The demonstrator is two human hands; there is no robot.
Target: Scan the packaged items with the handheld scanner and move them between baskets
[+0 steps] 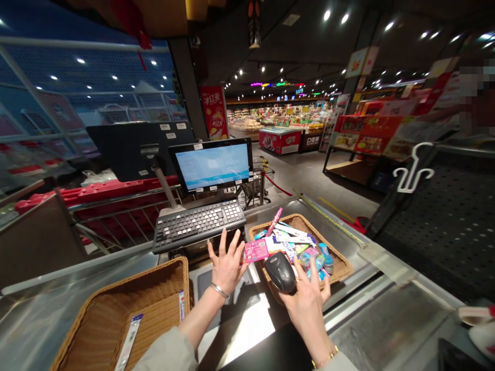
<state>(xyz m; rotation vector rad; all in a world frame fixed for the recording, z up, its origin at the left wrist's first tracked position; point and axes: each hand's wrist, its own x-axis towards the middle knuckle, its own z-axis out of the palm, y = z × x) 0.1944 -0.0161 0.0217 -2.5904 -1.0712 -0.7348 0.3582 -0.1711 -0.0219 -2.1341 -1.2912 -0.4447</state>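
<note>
My left hand hovers over the counter with fingers spread, pinching a small pink packet between thumb and forefinger. My right hand grips a black handheld barcode scanner, its head turned toward the pink packet. Just behind it sits a wicker basket filled with several colourful small packets and toothbrush-like packs. A second wicker basket at lower left holds a long white packet and another slim packet against its right wall.
A black keyboard and a lit till screen stand behind my hands on a steel checkout counter. A black perforated panel with a white hook rises at right. Shop aisles and displays lie beyond.
</note>
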